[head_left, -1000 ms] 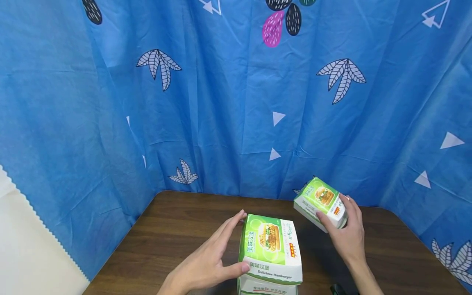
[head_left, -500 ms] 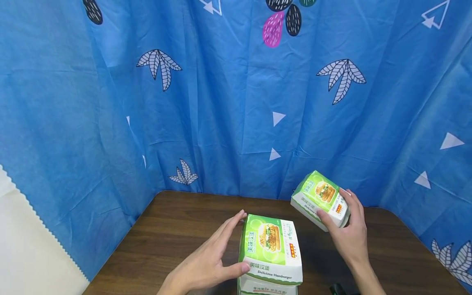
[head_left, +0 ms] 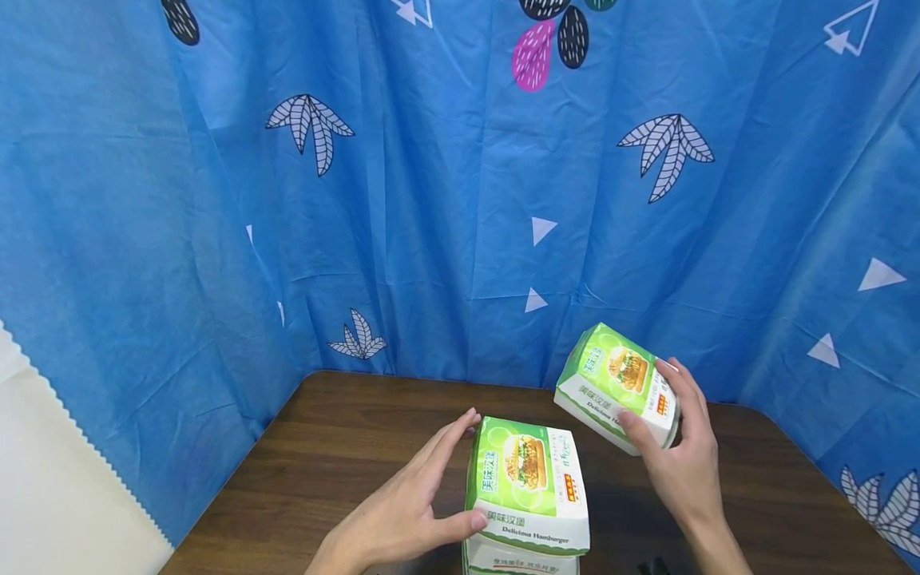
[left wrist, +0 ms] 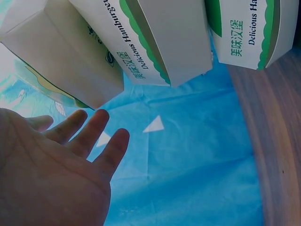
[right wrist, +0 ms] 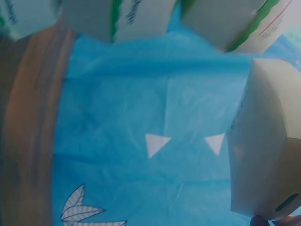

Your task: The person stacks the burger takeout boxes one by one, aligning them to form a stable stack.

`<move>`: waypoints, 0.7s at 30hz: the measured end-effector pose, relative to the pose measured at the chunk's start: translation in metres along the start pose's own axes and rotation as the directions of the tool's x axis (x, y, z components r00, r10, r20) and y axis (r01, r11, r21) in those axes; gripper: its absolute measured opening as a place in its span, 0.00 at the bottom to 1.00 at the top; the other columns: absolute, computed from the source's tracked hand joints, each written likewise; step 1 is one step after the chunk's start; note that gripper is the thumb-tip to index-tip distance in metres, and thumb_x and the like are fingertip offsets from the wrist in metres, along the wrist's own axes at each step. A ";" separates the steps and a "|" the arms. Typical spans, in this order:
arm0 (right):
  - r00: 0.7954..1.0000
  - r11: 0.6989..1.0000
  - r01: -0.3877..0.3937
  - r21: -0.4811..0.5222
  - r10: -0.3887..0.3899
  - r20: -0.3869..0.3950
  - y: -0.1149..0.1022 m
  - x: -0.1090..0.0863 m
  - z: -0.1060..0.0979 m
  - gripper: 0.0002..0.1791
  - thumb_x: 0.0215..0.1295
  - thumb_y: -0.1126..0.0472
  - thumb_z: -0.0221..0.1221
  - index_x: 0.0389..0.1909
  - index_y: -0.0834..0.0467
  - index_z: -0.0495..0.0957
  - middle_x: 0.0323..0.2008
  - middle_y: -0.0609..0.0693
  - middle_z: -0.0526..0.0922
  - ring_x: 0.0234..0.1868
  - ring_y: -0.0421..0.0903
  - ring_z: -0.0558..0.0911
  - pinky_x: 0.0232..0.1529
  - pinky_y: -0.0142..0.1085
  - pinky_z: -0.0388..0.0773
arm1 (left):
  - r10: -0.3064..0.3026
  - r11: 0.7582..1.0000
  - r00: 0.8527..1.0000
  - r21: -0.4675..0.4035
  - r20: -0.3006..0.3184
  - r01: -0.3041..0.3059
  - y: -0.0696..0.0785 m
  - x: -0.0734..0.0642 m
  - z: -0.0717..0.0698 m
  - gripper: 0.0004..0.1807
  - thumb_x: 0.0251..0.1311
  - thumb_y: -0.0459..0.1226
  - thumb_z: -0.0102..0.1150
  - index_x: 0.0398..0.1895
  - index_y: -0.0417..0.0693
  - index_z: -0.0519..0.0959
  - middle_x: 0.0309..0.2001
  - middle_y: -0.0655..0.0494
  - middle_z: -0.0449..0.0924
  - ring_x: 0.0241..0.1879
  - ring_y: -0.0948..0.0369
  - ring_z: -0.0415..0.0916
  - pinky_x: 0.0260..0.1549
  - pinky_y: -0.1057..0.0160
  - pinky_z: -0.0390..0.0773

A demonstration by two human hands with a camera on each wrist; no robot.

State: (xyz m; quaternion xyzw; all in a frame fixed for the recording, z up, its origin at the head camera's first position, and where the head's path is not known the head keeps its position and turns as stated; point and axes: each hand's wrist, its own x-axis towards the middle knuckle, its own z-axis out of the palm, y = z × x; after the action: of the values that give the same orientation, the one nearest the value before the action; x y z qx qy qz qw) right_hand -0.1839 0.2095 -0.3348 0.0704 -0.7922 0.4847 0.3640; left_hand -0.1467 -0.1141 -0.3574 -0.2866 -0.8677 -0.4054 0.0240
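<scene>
A hamburger box (head_left: pixel 528 471) with a green and white printed lid tops an upright stack. In both wrist views, more boxes (left wrist: pixel 164 37) show beneath it. My left hand (head_left: pixel 410 499) is at the stack's left side, fingers straight and spread, thumb tip overlapping the front corner; whether it touches is unclear. Further right and back, my right hand (head_left: pixel 683 451) grips another hamburger box (head_left: pixel 614 383) by its right end. That box hangs tilted above the table, apart from the stack. The right wrist view shows its side (right wrist: pixel 261 141), with fingertips (right wrist: pixel 288 220) at the bottom corner.
A dark brown wooden table (head_left: pixel 359 431) lies under the boxes. Behind and around it hangs a blue patterned curtain (head_left: pixel 431 200). A white surface (head_left: pixel 57 479) borders the left. A small black object (head_left: pixel 654 566) shows beside my right forearm.
My right hand has raised the gripped hamburger box slightly and brought it a little left, closer to the stack. The left hand and stack have stayed in place.
</scene>
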 end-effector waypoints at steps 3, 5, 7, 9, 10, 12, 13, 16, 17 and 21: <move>1.000 1.000 0.017 0.023 -0.018 0.022 -0.010 -0.002 0.000 0.44 0.50 0.65 0.69 0.68 0.40 0.65 0.71 0.38 0.59 0.67 0.36 0.60 0.46 0.19 0.62 | -0.014 1.000 1.000 -0.009 0.005 0.014 0.000 0.000 0.000 0.50 0.56 0.64 0.57 0.75 0.78 0.38 0.74 0.81 0.40 0.73 0.65 0.50 0.65 0.46 0.64; 0.999 0.999 0.025 0.029 -0.026 0.043 -0.018 -0.004 -0.001 0.44 0.51 0.66 0.68 0.69 0.40 0.64 0.72 0.38 0.58 0.68 0.36 0.60 0.46 0.19 0.63 | -0.014 1.000 1.000 -0.011 0.006 0.014 0.000 0.000 0.000 0.49 0.56 0.64 0.57 0.75 0.78 0.38 0.74 0.81 0.40 0.73 0.65 0.50 0.65 0.46 0.65; 0.997 0.999 0.026 0.041 -0.029 0.070 -0.025 -0.006 -0.002 0.43 0.53 0.66 0.67 0.69 0.41 0.64 0.72 0.39 0.58 0.69 0.37 0.59 0.46 0.18 0.65 | -0.012 1.000 1.000 -0.008 0.005 0.012 0.000 -0.001 -0.001 0.50 0.56 0.64 0.57 0.75 0.78 0.38 0.74 0.81 0.40 0.73 0.66 0.49 0.65 0.46 0.64; 0.995 0.998 0.026 0.052 -0.031 0.091 -0.032 -0.008 -0.004 0.42 0.54 0.66 0.66 0.70 0.41 0.63 0.72 0.39 0.58 0.70 0.37 0.57 0.46 0.18 0.65 | -0.009 1.000 1.000 -0.008 0.004 0.009 0.001 -0.001 -0.001 0.50 0.56 0.63 0.57 0.75 0.78 0.38 0.74 0.81 0.40 0.73 0.66 0.49 0.65 0.46 0.64; 0.994 0.998 0.023 0.059 -0.029 0.102 -0.035 -0.009 -0.004 0.42 0.55 0.67 0.65 0.70 0.42 0.63 0.72 0.40 0.58 0.71 0.37 0.57 0.46 0.18 0.65 | -0.010 1.000 1.000 -0.008 0.003 0.010 0.001 -0.001 -0.001 0.50 0.56 0.64 0.57 0.75 0.78 0.38 0.74 0.81 0.40 0.73 0.66 0.49 0.65 0.46 0.64; 0.992 0.997 0.016 0.076 -0.026 0.121 -0.041 -0.010 -0.005 0.41 0.57 0.67 0.63 0.70 0.42 0.62 0.72 0.40 0.58 0.70 0.38 0.57 0.47 0.18 0.66 | -0.014 1.000 1.000 -0.006 0.002 0.014 0.002 -0.001 -0.001 0.50 0.55 0.64 0.57 0.75 0.78 0.38 0.74 0.82 0.41 0.73 0.67 0.50 0.65 0.46 0.64; 0.991 0.997 0.014 0.080 -0.024 0.130 -0.044 -0.010 -0.006 0.40 0.58 0.67 0.63 0.70 0.42 0.62 0.73 0.41 0.58 0.70 0.38 0.58 0.47 0.18 0.67 | -0.017 1.000 1.000 -0.008 0.003 0.017 0.002 -0.001 -0.001 0.50 0.55 0.64 0.57 0.74 0.78 0.38 0.73 0.82 0.41 0.73 0.67 0.49 0.65 0.46 0.64; 0.987 0.996 0.013 0.087 -0.027 0.159 -0.050 -0.012 -0.006 0.39 0.60 0.67 0.60 0.71 0.43 0.60 0.73 0.41 0.57 0.67 0.38 0.60 0.45 0.19 0.70 | -0.025 1.000 1.000 -0.011 0.005 0.026 0.002 0.000 -0.001 0.50 0.55 0.64 0.57 0.74 0.79 0.38 0.73 0.82 0.41 0.72 0.70 0.49 0.64 0.46 0.65; 0.985 0.996 0.016 0.092 -0.031 0.171 -0.052 -0.013 -0.006 0.39 0.60 0.67 0.60 0.72 0.43 0.60 0.73 0.42 0.56 0.67 0.38 0.60 0.43 0.19 0.71 | -0.020 1.000 1.000 -0.009 0.004 0.020 0.002 0.000 -0.001 0.50 0.55 0.64 0.57 0.74 0.78 0.38 0.73 0.82 0.41 0.72 0.69 0.49 0.65 0.46 0.65; 0.975 0.994 0.034 0.106 -0.056 0.213 -0.058 -0.017 -0.004 0.40 0.60 0.68 0.59 0.72 0.44 0.59 0.74 0.43 0.55 0.67 0.38 0.60 0.42 0.20 0.73 | -0.002 1.000 1.000 0.000 0.000 0.002 0.001 0.000 -0.001 0.50 0.56 0.64 0.57 0.75 0.77 0.38 0.74 0.81 0.40 0.72 0.69 0.49 0.65 0.46 0.64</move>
State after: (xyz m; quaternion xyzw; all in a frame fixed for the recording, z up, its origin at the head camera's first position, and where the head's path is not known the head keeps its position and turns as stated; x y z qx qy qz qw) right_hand -0.1433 0.1784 -0.3032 0.1591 -0.7997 0.5052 0.2827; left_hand -0.1461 -0.1147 -0.3558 -0.2858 -0.8680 -0.4055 0.0237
